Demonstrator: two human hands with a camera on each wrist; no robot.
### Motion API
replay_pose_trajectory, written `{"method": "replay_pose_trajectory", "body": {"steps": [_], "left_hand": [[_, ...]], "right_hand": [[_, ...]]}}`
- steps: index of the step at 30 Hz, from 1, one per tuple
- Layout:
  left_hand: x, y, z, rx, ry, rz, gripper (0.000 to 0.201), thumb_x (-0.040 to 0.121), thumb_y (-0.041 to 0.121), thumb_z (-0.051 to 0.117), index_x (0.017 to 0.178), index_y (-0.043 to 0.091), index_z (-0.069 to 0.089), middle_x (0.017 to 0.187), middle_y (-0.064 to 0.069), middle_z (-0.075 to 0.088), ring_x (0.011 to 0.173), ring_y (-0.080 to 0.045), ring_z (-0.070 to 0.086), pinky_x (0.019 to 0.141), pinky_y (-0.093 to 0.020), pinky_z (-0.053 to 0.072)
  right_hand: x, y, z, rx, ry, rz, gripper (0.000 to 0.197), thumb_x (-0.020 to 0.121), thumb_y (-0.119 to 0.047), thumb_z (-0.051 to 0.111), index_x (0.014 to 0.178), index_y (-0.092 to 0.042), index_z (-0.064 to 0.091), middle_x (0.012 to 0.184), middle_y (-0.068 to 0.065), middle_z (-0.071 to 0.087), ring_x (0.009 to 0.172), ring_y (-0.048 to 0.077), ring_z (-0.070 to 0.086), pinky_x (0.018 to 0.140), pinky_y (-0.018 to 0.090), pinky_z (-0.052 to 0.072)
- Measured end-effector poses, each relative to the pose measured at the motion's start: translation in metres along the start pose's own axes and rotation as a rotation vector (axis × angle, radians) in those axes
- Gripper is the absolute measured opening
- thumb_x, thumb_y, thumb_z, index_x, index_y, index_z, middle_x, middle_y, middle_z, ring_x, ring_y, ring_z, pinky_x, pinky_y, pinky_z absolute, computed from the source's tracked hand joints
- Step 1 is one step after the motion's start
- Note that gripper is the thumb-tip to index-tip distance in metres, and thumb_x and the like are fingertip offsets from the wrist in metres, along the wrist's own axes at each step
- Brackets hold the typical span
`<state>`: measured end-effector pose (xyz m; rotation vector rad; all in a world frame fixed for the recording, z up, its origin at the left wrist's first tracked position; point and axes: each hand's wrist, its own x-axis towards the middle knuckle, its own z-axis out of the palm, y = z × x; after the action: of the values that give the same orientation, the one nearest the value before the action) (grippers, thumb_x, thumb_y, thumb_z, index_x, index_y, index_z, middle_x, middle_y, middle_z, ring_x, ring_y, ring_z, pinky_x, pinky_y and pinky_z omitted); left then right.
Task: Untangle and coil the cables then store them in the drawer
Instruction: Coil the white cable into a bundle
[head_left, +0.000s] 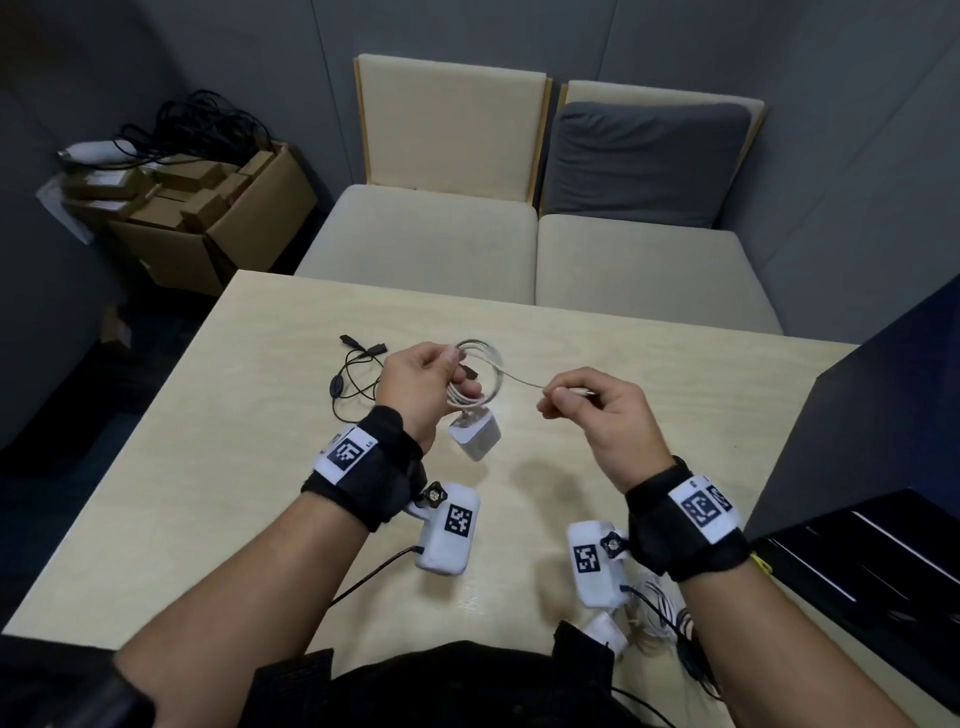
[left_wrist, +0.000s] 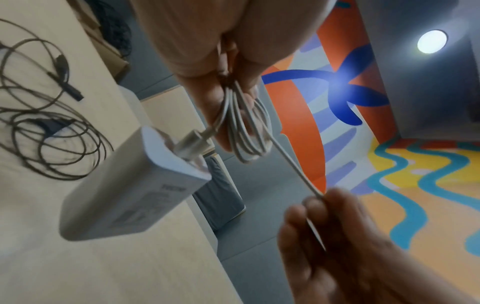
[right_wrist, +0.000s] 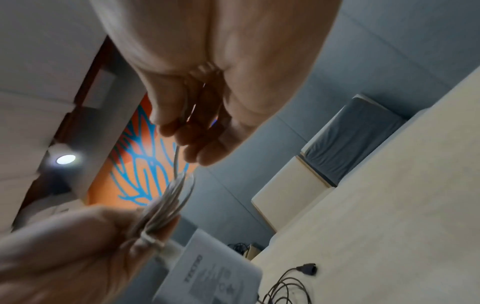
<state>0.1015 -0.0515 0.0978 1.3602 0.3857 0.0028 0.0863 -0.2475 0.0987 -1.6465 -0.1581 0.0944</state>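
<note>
My left hand grips a white cable wound in several loops, held above the table. A white charger block hangs from the coil's plug end, just below that hand. In the left wrist view the loops fan out under my fingers and the charger block dangles beside them. My right hand pinches the cable's free end, which runs taut from the coil. The right wrist view shows the free end leaving my fingers toward the coil. A thin black cable lies loosely tangled on the table, left of my left hand.
The light wooden table has more white cables near its front right edge. A dark cabinet stands at the right. Two cream seats sit behind the table, and a cardboard box of small boxes stands far left.
</note>
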Motion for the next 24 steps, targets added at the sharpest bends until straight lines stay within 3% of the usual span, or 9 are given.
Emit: {"method": "replay_pose_trajectory", "body": {"steps": [2,5,9,11,13,15,18,22,24], "left_hand": [[0.002,0.001,-0.001,-0.042,0.022,-0.010,0.023,0.099,0.005,0.043,0.080,0.005,0.056,0.059,-0.004,0.050,0.045,-0.013,0.057,0.057,-0.034,0.053],[0.003,0.004,0.002,0.061,-0.003,0.055,0.022,0.099,0.005,0.044,0.081,0.007,0.058,0.051,0.004,0.053,0.044,-0.012,0.056,0.058,-0.031,0.047],[-0.003,0.009,0.004,0.053,-0.088,0.060,0.021,0.098,0.001,0.043,0.083,0.005,0.057,0.067,-0.008,0.052,0.043,-0.010,0.052,0.046,-0.023,0.048],[-0.007,0.007,0.004,0.028,-0.154,0.033,0.019,0.098,-0.001,0.043,0.086,0.003,0.058,0.072,-0.010,0.054,0.042,-0.009,0.049,0.047,-0.024,0.052],[-0.011,0.005,0.006,0.020,-0.213,0.019,0.017,0.098,0.000,0.043,0.091,0.000,0.058,0.072,-0.009,0.055,0.042,-0.009,0.047,0.051,-0.026,0.054],[-0.015,0.003,0.010,0.025,-0.260,0.015,0.015,0.098,0.000,0.043,0.096,-0.001,0.058,0.073,-0.008,0.055,0.042,-0.008,0.045,0.052,-0.025,0.054],[-0.018,0.000,0.015,0.070,-0.280,0.029,0.016,0.097,-0.001,0.044,0.101,0.000,0.060,0.071,-0.007,0.055,0.042,-0.007,0.046,0.051,-0.026,0.054],[-0.019,-0.004,0.019,0.114,-0.209,0.081,0.017,0.097,0.002,0.047,0.101,0.007,0.063,0.069,-0.006,0.055,0.041,-0.008,0.051,0.058,-0.036,0.055],[-0.021,-0.004,0.022,0.111,-0.166,0.100,0.016,0.096,0.003,0.048,0.100,0.009,0.062,0.069,-0.007,0.053,0.040,-0.007,0.051,0.049,-0.032,0.056]], "right_hand": [[-0.003,-0.001,-0.010,0.032,-0.027,0.022,0.007,0.084,-0.007,0.064,0.079,-0.011,0.068,0.070,0.004,0.069,0.071,0.017,0.064,0.077,0.028,0.054],[-0.001,0.005,-0.014,-0.026,-0.093,0.088,0.011,0.081,-0.007,0.063,0.075,-0.011,0.070,0.069,0.004,0.068,0.071,0.018,0.064,0.073,0.028,0.053],[0.002,0.011,-0.016,-0.251,-0.184,0.142,0.022,0.085,0.000,0.063,0.088,-0.022,0.066,0.061,-0.002,0.065,0.073,0.023,0.058,0.075,0.030,0.044],[0.005,0.011,-0.016,-0.410,-0.195,0.168,0.025,0.083,-0.005,0.065,0.094,-0.026,0.056,0.067,-0.002,0.070,0.069,0.022,0.052,0.069,0.032,0.042],[0.008,0.010,-0.008,-0.443,-0.160,0.174,0.021,0.083,-0.003,0.062,0.089,-0.023,0.057,0.067,0.002,0.069,0.062,0.020,0.051,0.065,0.034,0.043],[0.011,0.008,0.003,-0.300,-0.076,0.212,0.021,0.084,0.007,0.055,0.078,-0.013,0.060,0.066,0.009,0.066,0.056,0.019,0.054,0.058,0.032,0.046],[0.013,-0.001,0.018,0.119,0.045,0.280,0.020,0.086,0.014,0.048,0.077,-0.001,0.056,0.070,0.016,0.062,0.061,0.026,0.062,0.056,0.028,0.053],[0.014,-0.014,0.024,0.604,0.085,0.353,0.021,0.091,0.012,0.041,0.082,-0.006,0.047,0.072,0.017,0.065,0.061,0.025,0.066,0.062,0.033,0.057],[0.014,-0.014,0.023,0.645,0.087,0.379,0.021,0.092,0.009,0.043,0.079,-0.008,0.046,0.074,0.016,0.063,0.062,0.025,0.064,0.066,0.038,0.058]]}}
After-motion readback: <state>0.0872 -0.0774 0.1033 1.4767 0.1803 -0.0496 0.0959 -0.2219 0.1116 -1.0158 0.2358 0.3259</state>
